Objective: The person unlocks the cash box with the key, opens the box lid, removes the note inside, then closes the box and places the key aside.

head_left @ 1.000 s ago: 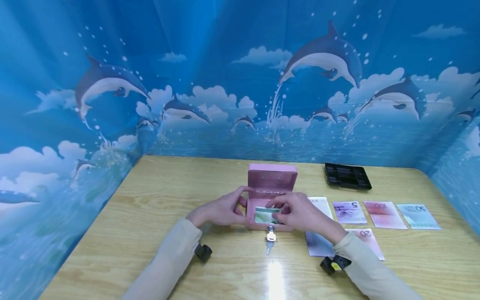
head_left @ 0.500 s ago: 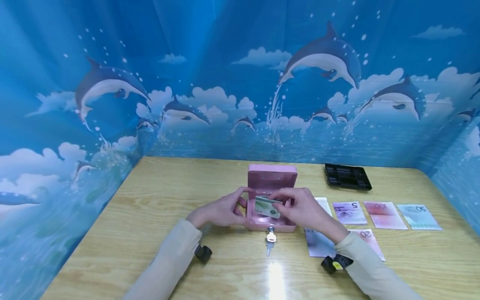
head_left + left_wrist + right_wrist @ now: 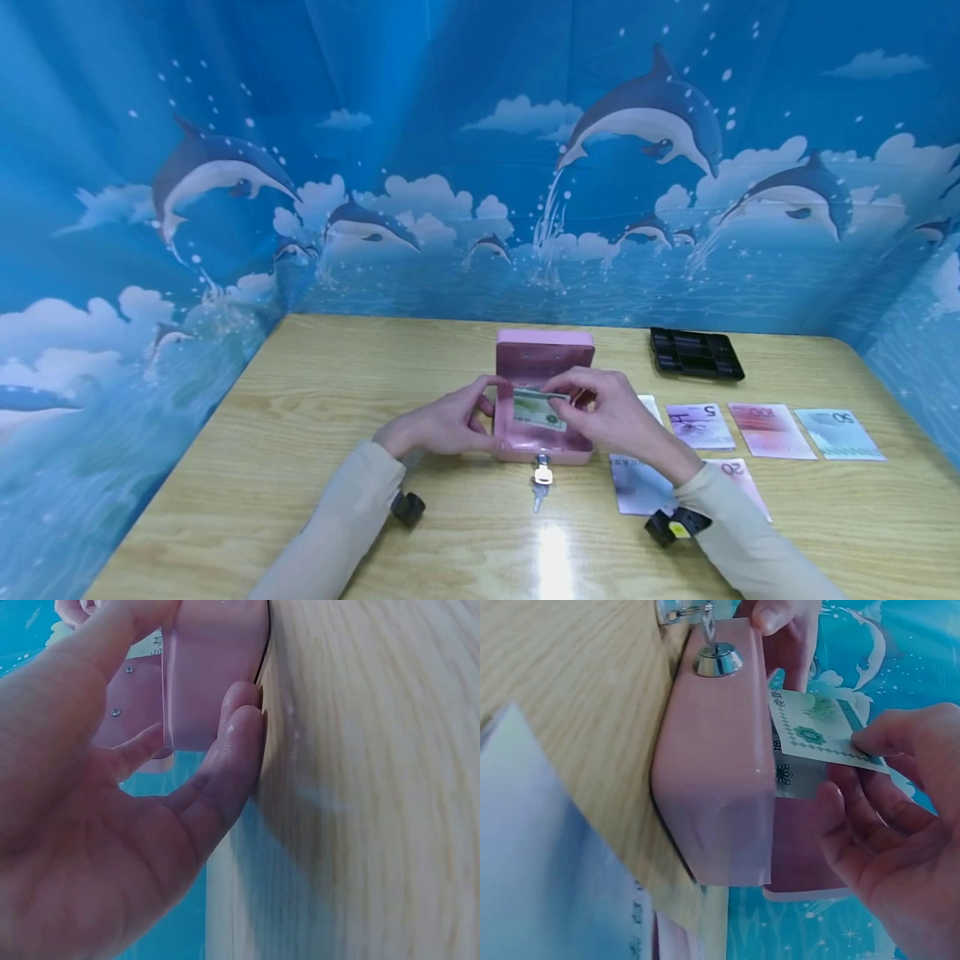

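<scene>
A pink metal cash box (image 3: 546, 457) stands on the table with its lid (image 3: 543, 354) raised at the back. Keys (image 3: 542, 476) hang from its front lock. My left hand (image 3: 442, 419) grips the box's left side, thumb at the front corner and index finger near the hinge. Between thumb and fingers my right hand (image 3: 611, 417) pinches a green banknote (image 3: 534, 408), tilted over the box's inside. In the right wrist view a second greenish piece (image 3: 802, 777) shows below the pinched banknote; whether it is a separate note I cannot tell.
A black compartment tray (image 3: 696, 354) lies at the back right. Right of the box are a purple 5 note (image 3: 701, 427), a red 100 note (image 3: 771, 430), a blue-green 50 note (image 3: 840, 434), a pink 20 note (image 3: 742, 479) and a bluish note (image 3: 637, 487) partly under my right arm.
My right hand has lifted the green banknote from low inside the box and tilted it up, moving slightly back. The left hand stays at the box's left side.
</scene>
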Motion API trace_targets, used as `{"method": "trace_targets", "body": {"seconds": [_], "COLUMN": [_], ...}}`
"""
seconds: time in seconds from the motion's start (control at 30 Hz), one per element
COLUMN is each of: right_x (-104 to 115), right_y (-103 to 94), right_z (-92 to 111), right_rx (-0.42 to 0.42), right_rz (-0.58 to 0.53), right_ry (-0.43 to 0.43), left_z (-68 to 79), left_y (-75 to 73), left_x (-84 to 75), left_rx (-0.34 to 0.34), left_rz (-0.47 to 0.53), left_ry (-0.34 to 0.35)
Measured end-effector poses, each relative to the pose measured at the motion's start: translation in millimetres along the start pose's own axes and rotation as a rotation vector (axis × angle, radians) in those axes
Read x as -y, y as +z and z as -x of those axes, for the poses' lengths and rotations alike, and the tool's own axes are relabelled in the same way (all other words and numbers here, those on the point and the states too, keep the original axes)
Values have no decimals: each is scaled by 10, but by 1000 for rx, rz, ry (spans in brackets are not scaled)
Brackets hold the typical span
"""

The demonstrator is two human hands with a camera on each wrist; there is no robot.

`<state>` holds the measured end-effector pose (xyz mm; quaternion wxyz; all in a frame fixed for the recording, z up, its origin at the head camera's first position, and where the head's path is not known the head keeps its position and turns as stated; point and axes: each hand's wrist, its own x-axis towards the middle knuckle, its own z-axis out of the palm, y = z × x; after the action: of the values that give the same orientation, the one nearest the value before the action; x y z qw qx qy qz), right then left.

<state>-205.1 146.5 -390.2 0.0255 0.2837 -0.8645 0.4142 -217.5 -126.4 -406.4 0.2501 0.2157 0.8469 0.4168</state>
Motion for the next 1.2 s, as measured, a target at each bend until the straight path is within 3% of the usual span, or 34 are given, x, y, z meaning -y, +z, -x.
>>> {"method": "trace_targets", "body": {"seconds": [0.67,1.2], "right_x": [32,61], "right_y": [-142,-305], "right_z": [75,175], "right_rx": [-16,-37], "right_rz": [-24,-6], "right_ry": [-2,76], "left_z": [-11,-24], "left_y": [12,5], "left_x": [11,10], "left_rx": [-4,-11], "left_rz": [-7,-24], "left_ry": [-11,-20]}}
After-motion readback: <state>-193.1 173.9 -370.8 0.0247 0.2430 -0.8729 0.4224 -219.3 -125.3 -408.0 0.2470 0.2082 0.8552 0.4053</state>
